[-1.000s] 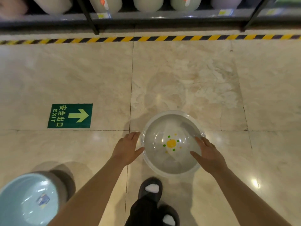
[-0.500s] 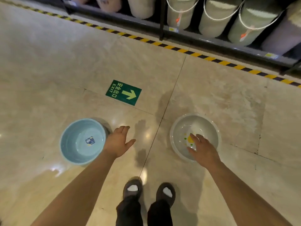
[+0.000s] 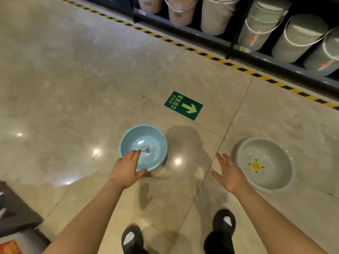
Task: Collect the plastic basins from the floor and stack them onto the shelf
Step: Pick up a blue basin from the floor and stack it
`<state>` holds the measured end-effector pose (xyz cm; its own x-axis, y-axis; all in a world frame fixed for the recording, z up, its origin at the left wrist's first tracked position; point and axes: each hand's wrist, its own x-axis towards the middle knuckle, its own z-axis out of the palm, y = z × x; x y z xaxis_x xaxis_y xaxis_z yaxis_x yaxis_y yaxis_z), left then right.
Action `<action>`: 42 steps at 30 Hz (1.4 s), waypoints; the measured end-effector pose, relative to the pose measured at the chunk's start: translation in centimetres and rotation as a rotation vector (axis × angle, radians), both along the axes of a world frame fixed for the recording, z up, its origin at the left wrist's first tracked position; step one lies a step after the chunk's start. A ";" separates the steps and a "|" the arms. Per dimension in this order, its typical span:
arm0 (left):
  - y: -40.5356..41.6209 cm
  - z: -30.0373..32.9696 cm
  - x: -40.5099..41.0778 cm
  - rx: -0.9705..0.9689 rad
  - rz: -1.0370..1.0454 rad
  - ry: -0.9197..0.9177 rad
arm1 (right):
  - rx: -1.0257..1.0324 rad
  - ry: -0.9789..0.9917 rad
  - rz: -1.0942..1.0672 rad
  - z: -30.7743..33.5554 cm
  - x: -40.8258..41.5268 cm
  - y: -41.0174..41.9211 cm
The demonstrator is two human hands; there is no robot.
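Left hand (image 3: 126,170): I've got it over the near rim of the blue basin (image 3: 143,147), fingers reaching into the bowl, thumb out along the rim's outer side; loosely spread, and I can't tell if it's gripping.
Right hand (image 3: 230,174): open, fingers splayed, palm down, holding nothing; it sits just left of the white basin (image 3: 265,164), not touching it.
Blue basin: upright on the floor (image 3: 64,88), a small label stuck to its bottom.
White basin: upright on the floor, well apart from the blue one, with a yellow-and-green flower print inside.
Exit sign (image 3: 183,105): green floor sticker with an arrow, just beyond the blue basin.
Shelf (image 3: 256,55): along the top right behind yellow-black tape (image 3: 220,61), its bottom level full of buckets (image 3: 260,26).
Feet: I see two dark slippers (image 3: 224,221) at the bottom edge.
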<state>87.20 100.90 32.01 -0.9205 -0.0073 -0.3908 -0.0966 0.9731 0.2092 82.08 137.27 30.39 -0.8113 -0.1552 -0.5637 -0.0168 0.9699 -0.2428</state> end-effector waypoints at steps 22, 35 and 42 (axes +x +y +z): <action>-21.9 -5.5 0.5 -0.058 0.032 -0.126 | 0.008 -0.088 0.010 -6.7 0.8 -20.6; -23.0 -24.1 -10.2 -0.061 0.016 -0.097 | -0.073 -0.023 -0.123 -22.9 -9.0 -23.4; -24.1 -40.2 -12.4 0.016 0.160 -0.145 | -0.180 -0.018 -0.279 -37.6 -9.8 -24.8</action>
<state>74.79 76.78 -8.22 -0.8420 -0.1417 -0.5206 -0.2799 0.9396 0.1970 72.31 112.47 -7.17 -0.8267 -0.0263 -0.5620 0.2496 0.8781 -0.4083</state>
